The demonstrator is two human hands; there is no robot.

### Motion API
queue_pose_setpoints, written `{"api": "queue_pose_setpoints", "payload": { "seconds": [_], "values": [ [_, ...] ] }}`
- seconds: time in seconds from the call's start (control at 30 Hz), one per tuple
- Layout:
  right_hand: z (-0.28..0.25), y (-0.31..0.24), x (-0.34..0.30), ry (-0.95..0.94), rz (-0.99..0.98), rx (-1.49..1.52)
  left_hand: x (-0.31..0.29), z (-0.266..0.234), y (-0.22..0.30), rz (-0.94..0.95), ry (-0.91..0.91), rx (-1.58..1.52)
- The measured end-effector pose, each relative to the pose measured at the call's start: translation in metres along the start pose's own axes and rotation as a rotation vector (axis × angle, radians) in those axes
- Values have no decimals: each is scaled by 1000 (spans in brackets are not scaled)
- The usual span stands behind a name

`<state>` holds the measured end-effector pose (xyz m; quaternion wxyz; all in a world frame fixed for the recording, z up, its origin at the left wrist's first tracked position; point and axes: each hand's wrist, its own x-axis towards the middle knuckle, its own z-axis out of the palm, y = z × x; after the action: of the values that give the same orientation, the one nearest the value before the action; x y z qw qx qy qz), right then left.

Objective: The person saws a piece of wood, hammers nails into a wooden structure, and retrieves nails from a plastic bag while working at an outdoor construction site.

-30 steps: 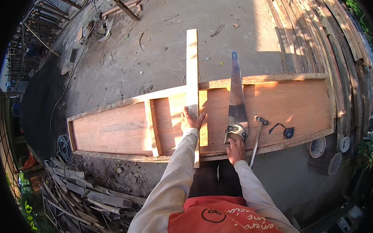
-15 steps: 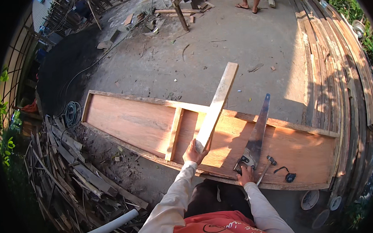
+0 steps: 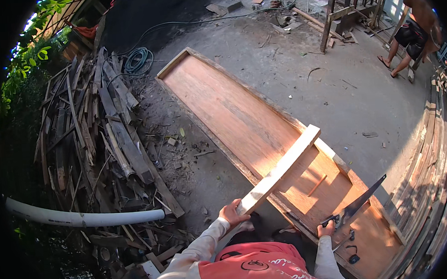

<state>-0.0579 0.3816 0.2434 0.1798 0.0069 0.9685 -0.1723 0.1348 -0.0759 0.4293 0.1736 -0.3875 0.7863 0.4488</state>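
My left hand is closed round the near end of a pale wooden batten. The batten lies slantwise across a long shallow plywood panel with raised wooden edging, and its far end passes over the far edge. My right hand grips the black handle of a handsaw, whose blade points away to the right over the panel. Just beside that hand lie a hammer, partly shaded, and a small black tape measure. A thin brown stick rests on the plywood between batten and saw.
Scrap wood is heaped at the left, with a white pipe across its front. A coiled hose lies beyond. Long boards are stacked at the right. Another person stands at the far right.
My view has swung to the left. The batten's near end has been pulled back past the panel's near edge, and its slant has grown. The handsaw stays in my right hand.
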Motion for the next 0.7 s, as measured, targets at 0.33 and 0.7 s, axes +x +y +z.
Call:
{"api": "queue_pose_setpoints", "payload": {
  "seconds": [0.33,0.7],
  "values": [
    [63,-162,34,290,234,450,81,-199,-231,-134,62,-207],
    [120,-219,106,377,436,402,231,-323,-290,-85,100,-523]
  ]
}}
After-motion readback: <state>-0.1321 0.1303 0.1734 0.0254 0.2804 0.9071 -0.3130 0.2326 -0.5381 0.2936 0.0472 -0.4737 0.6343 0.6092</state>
